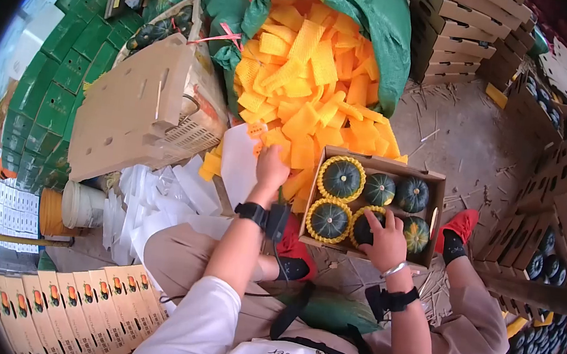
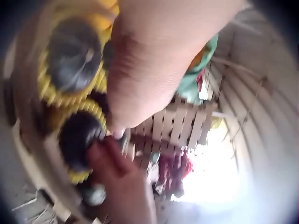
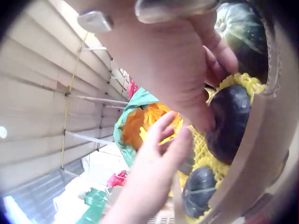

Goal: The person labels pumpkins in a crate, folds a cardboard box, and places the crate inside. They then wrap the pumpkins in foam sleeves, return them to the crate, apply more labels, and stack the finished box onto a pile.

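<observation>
A cardboard box [image 1: 436,226] in front of the person holds several small dark green pumpkins in two rows. Two at its left end, the back-left pumpkin [image 1: 341,179] and the front-left pumpkin [image 1: 329,221], sit in yellow foam nets. The right hand [image 1: 386,245] grips the netted front-middle pumpkin [image 3: 229,123], thumb and fingers spread around it. Bare pumpkins fill the other spots, among them a paler striped one [image 1: 417,235]. Reaching to the near edge of a heap of flat orange-yellow foam nets [image 1: 305,47], the left hand [image 1: 272,170] has its thumb apart from its fingers.
A green sack [image 1: 386,42] spills the nets behind the box. To the left stand a crate topped with a cardboard sheet [image 1: 127,103], green cartons [image 1: 54,105] and a white bucket [image 1: 81,204]. Cardboard boxes [image 1: 453,35] are stacked at back right; printed cartons [image 1: 83,308] line the front left.
</observation>
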The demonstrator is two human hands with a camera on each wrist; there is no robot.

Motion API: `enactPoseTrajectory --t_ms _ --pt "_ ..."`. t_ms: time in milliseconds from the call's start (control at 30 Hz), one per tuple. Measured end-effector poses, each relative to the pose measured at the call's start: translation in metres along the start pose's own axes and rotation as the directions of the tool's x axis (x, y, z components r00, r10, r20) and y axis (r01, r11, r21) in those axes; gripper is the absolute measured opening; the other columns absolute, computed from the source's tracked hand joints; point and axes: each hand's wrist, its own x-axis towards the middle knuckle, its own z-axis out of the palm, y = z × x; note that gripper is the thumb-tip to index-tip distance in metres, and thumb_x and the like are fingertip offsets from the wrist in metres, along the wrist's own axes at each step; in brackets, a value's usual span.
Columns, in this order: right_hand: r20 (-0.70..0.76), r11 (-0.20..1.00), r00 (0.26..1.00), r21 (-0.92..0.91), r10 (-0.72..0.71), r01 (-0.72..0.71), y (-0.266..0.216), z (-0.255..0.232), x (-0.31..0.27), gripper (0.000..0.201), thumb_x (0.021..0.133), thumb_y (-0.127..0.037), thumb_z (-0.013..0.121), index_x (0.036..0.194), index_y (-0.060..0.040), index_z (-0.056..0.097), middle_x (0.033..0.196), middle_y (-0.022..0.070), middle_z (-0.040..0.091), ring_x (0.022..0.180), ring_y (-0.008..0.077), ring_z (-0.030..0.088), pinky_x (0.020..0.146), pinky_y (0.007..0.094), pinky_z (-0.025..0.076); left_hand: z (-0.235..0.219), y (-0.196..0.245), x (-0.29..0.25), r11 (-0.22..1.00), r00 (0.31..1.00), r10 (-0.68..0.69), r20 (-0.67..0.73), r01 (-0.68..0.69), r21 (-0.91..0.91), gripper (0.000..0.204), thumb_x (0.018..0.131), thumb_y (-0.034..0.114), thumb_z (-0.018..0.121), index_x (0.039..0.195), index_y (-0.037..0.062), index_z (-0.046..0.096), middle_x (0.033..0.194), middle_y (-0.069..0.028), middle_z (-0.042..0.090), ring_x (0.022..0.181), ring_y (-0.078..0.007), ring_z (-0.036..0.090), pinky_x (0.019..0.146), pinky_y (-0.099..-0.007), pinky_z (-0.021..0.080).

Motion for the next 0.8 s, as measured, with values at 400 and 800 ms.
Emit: enactPoseTrajectory --t_ms 400,800 --pt "-0.262 0.917 0.964 0.394 0.045 0.064 -0.026 -0.017 -0.024 0.071 0.069 -0.016 0.072 0.129 -0.0042 0.037 0.127 0.0228 0.040 0.111 0.0383 0.044 0.092 0.0418 0.039 -0.055 0.028 -0.024 0.935 0.981 0.131 0.142 -0.075 -0.348 0.038 0.075 0.005 0.063 0.112 0.0046 0.052 0.098 -0.0145 0.060 0.086 -0.0256 0.059 0.074 -0.0329 0.047" --pt "0.109 0.035 0.941 0.994 -0.320 -0.104 -0.042 -0.012 -0.074 0.032 0.080 -0.008 0.065 0.109 -0.0004 0.054 0.100 0.0030 0.058 0.088 0.0094 0.056 0.074 0.0252 0.048 -0.077 0.111 -0.192 0.793 0.737 0.504 0.450 -0.188 -0.579 0.024 0.075 0.016 0.072 0.086 0.0014 0.058 0.068 -0.0027 0.058 0.060 -0.0071 0.051 0.054 -0.0231 0.042"
